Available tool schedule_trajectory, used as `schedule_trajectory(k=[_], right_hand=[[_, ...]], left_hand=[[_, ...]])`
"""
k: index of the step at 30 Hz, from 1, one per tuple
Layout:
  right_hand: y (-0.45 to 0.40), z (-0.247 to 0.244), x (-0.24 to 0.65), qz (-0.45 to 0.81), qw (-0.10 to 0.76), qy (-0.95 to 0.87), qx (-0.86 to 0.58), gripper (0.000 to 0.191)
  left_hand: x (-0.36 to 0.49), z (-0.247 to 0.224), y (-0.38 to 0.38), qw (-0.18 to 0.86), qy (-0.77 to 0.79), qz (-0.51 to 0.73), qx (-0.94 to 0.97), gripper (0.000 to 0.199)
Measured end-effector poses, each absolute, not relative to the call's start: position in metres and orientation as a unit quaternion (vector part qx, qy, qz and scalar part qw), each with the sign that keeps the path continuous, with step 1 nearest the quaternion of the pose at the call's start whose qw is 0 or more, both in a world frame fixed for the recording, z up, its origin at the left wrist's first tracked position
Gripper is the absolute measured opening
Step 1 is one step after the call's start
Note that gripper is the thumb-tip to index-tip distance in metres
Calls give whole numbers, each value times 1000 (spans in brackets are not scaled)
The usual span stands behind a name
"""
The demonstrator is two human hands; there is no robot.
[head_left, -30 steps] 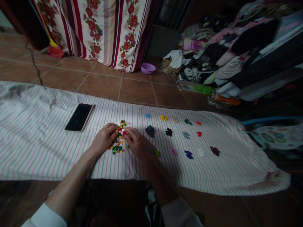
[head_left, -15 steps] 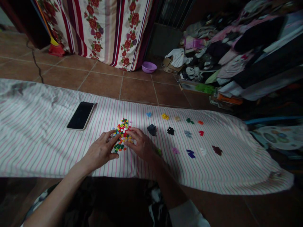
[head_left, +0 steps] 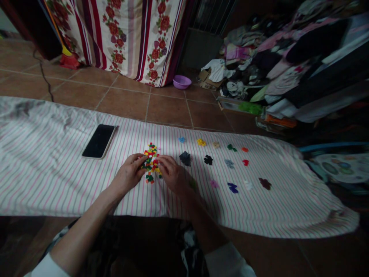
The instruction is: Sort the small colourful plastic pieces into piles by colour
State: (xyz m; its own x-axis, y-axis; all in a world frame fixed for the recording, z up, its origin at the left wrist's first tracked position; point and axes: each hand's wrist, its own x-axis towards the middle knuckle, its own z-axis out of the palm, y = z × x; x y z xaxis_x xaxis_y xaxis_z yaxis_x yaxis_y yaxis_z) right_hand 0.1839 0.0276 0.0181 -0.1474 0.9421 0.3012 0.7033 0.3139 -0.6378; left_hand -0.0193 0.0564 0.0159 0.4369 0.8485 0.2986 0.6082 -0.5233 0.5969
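Pile of small multicoloured pieces (head_left: 151, 163) lay between left hand (head_left: 130, 172) and right hand (head_left: 172, 173), fingers of both curved, any pinch indiscernible.

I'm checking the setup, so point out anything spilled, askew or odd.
One pink piece lies just apart from the mixed pile, a stray. Beyond the striped cloth, clothes sit in a messy heap, a white garment draped over a cardboard box. No damage shows.
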Motion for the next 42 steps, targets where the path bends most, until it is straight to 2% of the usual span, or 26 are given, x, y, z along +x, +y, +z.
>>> schedule_trajectory(k=[8, 17, 21, 27, 36, 42], right_hand=[[27, 19, 187, 171, 336, -722, -580, 27], [26, 21, 180, 205, 329, -771, -505, 38], [26, 28, 178, 184, 330, -750, -544, 36], [28, 29, 175, 148, 269, -730, -611, 37], [29, 27, 174, 146, 280, -724, -613, 35], [30, 26, 174, 146, 299, -725, -603, 34]], left_hand=[[-19, 17, 60, 151, 443, 304, 830, 34], [-15, 20, 61, 96, 448, 287, 841, 38], [-17, 19, 64, 83, 470, 297, 827, 33], [-14, 23, 63, 82, 464, 250, 846, 53], [-16, 24, 65, 92, 481, 264, 831, 35], [-11, 26, 64, 73, 462, 238, 851, 53]])
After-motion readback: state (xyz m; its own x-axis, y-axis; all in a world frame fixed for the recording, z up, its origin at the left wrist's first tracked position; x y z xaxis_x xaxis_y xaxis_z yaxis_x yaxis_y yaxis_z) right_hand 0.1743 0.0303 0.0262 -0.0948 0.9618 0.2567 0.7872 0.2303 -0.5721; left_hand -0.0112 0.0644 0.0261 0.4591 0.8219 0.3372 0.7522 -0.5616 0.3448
